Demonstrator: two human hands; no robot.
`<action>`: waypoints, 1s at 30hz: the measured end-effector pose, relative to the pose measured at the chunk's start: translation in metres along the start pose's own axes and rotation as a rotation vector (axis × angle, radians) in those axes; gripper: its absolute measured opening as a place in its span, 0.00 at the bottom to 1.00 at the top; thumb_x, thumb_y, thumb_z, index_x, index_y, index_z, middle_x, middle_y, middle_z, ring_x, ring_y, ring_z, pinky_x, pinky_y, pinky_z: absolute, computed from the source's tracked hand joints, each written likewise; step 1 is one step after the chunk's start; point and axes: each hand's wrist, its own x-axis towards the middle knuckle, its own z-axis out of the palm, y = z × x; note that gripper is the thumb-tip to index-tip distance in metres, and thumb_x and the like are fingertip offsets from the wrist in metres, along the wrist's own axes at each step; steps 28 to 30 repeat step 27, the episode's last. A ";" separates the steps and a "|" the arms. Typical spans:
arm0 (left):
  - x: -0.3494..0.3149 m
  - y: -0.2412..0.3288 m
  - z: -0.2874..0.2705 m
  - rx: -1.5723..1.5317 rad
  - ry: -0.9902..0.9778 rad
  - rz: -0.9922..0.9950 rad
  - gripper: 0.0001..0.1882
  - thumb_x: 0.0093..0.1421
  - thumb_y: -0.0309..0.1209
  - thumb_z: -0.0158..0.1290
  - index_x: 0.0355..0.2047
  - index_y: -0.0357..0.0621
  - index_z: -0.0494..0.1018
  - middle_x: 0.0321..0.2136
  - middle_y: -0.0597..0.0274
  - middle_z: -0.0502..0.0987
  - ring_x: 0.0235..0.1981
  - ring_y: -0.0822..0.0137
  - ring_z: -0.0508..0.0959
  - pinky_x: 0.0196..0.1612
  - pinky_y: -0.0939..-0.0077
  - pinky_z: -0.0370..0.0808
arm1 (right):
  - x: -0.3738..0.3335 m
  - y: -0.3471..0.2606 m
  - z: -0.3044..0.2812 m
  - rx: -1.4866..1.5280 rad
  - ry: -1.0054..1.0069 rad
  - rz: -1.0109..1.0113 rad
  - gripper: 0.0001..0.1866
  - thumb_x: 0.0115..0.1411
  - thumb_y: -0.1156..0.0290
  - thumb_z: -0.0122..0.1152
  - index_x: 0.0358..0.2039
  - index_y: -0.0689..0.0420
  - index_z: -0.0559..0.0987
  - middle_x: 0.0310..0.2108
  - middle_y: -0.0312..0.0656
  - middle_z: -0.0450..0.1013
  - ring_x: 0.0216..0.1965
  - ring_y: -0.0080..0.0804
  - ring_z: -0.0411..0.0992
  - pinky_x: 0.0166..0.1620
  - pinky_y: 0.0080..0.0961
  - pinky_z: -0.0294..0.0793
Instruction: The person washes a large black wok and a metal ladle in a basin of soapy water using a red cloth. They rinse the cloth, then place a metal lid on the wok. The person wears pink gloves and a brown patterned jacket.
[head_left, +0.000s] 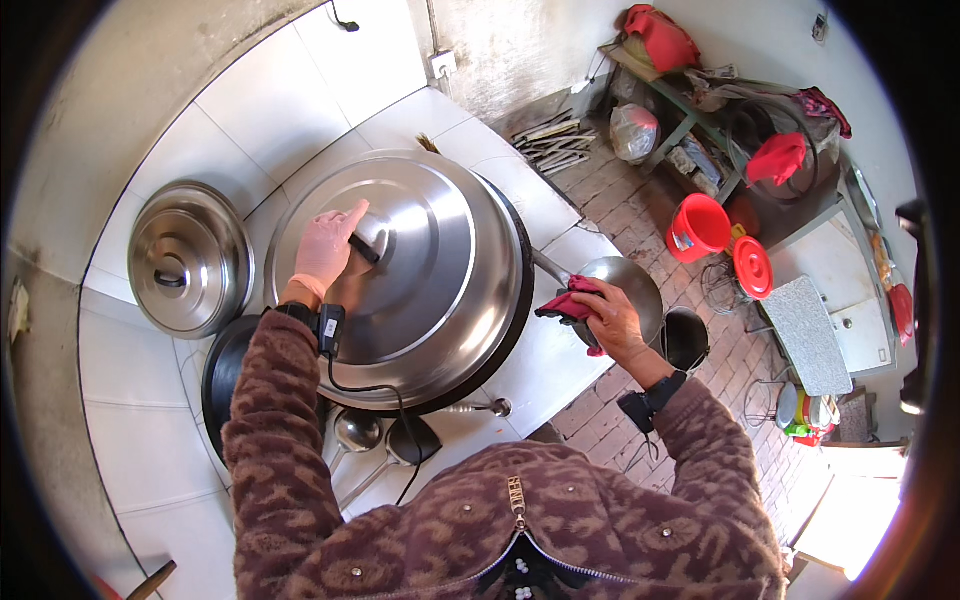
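Note:
A large, shiny domed lid (420,300) covers a big pan whose dark rim shows at its right side. My left hand (328,243), looking paler and pinker than my right, is closed round the lid's black handle (364,249). Over at the right, my right hand (612,318) grips a bunched red and dark cloth (572,297). Beneath that hand is a round metal wok (632,278) with a straight handle (548,266), resting at the white counter's edge. The cloth overlaps the wok's near side; whether it touches the metal I cannot tell.
A smaller lid (190,262) leans against the tiled wall at left. Metal ladles (358,432) lie on the white counter (545,370) near me. On the brick floor stand a dark bucket (686,340), a red bucket (698,228) and a red lid (753,268). Firewood (556,142) lies behind the counter.

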 end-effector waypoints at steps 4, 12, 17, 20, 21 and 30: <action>-0.007 -0.001 0.001 -0.076 0.103 0.064 0.32 0.54 0.19 0.46 0.60 0.50 0.64 0.39 0.61 0.80 0.49 0.60 0.76 0.52 0.65 0.69 | 0.003 -0.003 0.004 0.017 0.004 0.008 0.23 0.48 0.79 0.54 0.45 0.47 0.81 0.55 0.35 0.70 0.53 0.42 0.68 0.57 0.34 0.69; -0.008 -0.005 0.022 -0.192 0.157 -0.164 0.26 0.60 0.22 0.44 0.60 0.53 0.65 0.46 0.59 0.78 0.50 0.56 0.76 0.50 0.64 0.72 | 0.021 -0.021 0.006 0.049 0.041 -0.006 0.23 0.49 0.79 0.53 0.48 0.50 0.79 0.55 0.37 0.69 0.53 0.43 0.69 0.55 0.33 0.70; -0.007 0.001 0.036 -0.598 0.300 -0.345 0.22 0.66 0.32 0.44 0.61 0.56 0.64 0.46 0.56 0.78 0.49 0.53 0.76 0.52 0.63 0.72 | 0.048 -0.047 -0.005 0.404 0.087 0.176 0.22 0.57 0.76 0.50 0.53 0.53 0.75 0.51 0.43 0.72 0.50 0.39 0.72 0.54 0.27 0.70; -0.004 0.013 0.042 -0.738 0.347 -0.434 0.23 0.67 0.37 0.44 0.62 0.54 0.64 0.47 0.56 0.78 0.50 0.54 0.75 0.54 0.65 0.70 | 0.082 -0.070 -0.006 0.693 0.117 0.276 0.22 0.61 0.74 0.49 0.56 0.55 0.72 0.47 0.45 0.75 0.48 0.31 0.73 0.53 0.25 0.70; -0.004 0.015 0.042 -0.779 0.350 -0.449 0.23 0.67 0.37 0.44 0.62 0.54 0.64 0.47 0.56 0.78 0.51 0.54 0.75 0.55 0.65 0.70 | 0.094 -0.080 -0.002 0.774 0.137 0.283 0.22 0.61 0.73 0.49 0.57 0.55 0.72 0.46 0.45 0.76 0.47 0.30 0.73 0.53 0.24 0.70; -0.009 0.018 0.041 -0.892 0.328 -0.446 0.26 0.65 0.36 0.45 0.63 0.50 0.62 0.53 0.54 0.75 0.55 0.56 0.72 0.59 0.67 0.66 | 0.144 -0.142 0.054 0.209 -0.147 -0.073 0.34 0.58 0.50 0.61 0.63 0.47 0.66 0.69 0.48 0.52 0.65 0.53 0.56 0.66 0.47 0.55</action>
